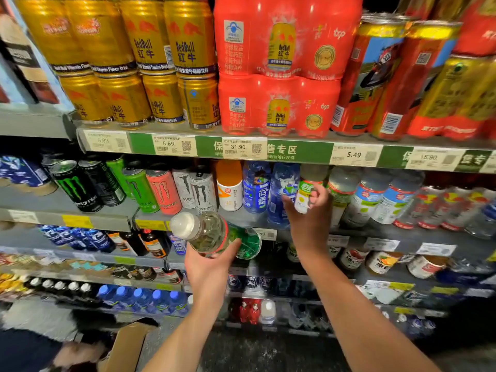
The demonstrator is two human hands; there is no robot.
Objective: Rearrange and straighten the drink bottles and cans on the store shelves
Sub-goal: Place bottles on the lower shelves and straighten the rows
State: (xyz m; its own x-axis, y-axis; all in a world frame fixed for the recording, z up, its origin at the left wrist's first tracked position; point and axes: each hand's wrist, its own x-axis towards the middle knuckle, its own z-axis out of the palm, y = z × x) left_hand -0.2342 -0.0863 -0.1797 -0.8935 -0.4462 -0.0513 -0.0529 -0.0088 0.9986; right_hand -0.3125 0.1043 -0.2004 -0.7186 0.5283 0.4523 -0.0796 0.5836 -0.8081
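Head view: RedBull cans (150, 44), Monster cans (77, 186).

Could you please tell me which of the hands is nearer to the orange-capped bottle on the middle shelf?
Left, narrowly. The left hand holds a clear bottle just below the orange-capped bottle; the right hand grips a bottle several places to its right.
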